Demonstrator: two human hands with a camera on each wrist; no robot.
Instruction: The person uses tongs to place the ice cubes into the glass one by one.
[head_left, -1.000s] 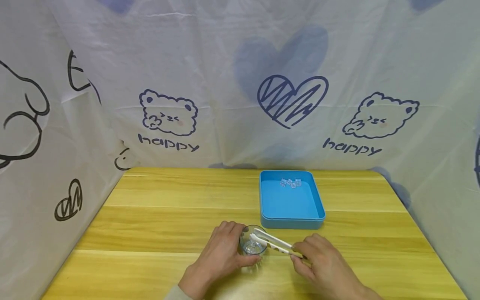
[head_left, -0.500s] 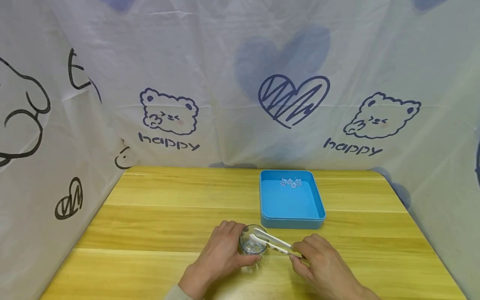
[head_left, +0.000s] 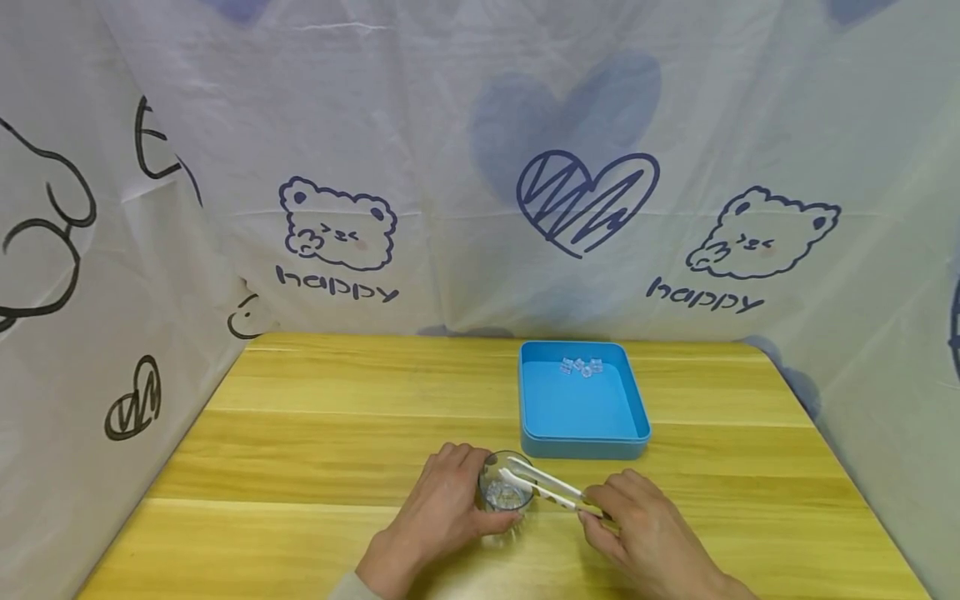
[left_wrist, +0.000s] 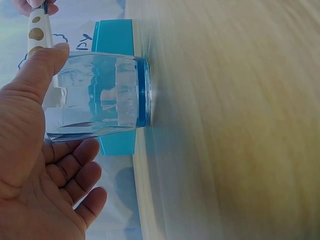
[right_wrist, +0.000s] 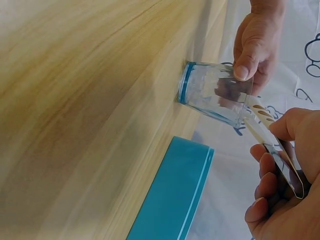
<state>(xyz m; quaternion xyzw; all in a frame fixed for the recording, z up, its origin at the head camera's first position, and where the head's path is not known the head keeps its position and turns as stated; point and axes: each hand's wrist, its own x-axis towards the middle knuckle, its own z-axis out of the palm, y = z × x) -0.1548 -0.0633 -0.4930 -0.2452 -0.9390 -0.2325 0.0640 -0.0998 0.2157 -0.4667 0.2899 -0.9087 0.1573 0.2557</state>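
My left hand [head_left: 442, 510] grips a clear drinking glass [left_wrist: 82, 100], thumb on the near side and fingers behind it. The glass stands upright on the wooden table, with a blue tint at its base. Several clear ice-like pieces [head_left: 504, 497] lie at its bottom. In my right hand [head_left: 643, 518] is a pair of small tongs [head_left: 550, 477], white with brown spots, metal at the bend. Thumb and fingers pinch the tongs, whose two tips reach in over the rim, a little apart. In the right wrist view the tongs' arms [right_wrist: 253, 130] slant into the glass mouth.
A shallow blue box [head_left: 585, 449] stands just behind the glass, to its right. Several clear cubes [head_left: 596, 365] lie at the box's far end. A pale curtain [head_left: 450, 167] with drawn bears and hearts hangs around the wooden table [head_left: 315, 450].
The clear pieces at the bottom of the glass look slightly shifted. Both hands, the tongs, the glass and the blue box stay in nearly the same place.
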